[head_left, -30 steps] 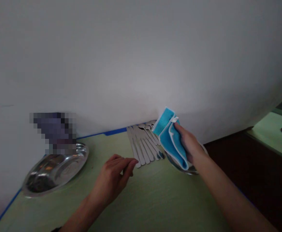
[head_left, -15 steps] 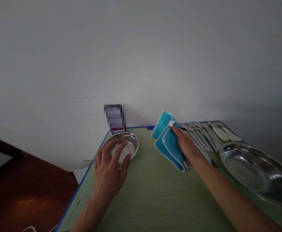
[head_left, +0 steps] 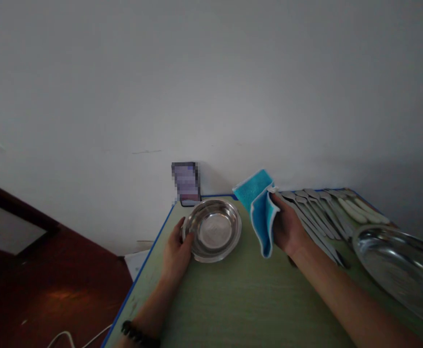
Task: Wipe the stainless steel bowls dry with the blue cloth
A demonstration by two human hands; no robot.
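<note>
My left hand (head_left: 178, 249) grips the left rim of a round, shallow stainless steel bowl (head_left: 216, 231), thumb on the inside and the other fingers underneath. The bowl is tipped slightly toward me; whether it still touches the table is unclear. A folded blue cloth (head_left: 260, 205) with white edging is held in my right hand (head_left: 287, 224), just to the right of the bowl. My right fingers are partly hidden behind the cloth's folds.
Spoons (head_left: 318, 208), white-handled utensils (head_left: 356, 211) and knives (head_left: 323, 246) lie at the right of the green table (head_left: 233, 304). A large steel bowl (head_left: 403, 275) stands at the right edge. A blurred phone (head_left: 187, 183) leans on the wall behind.
My left hand has closed on the small bowl's rim and brought it nearer and to the right. The cloth in my right hand has turned and opened its fold. The view has shifted left.
</note>
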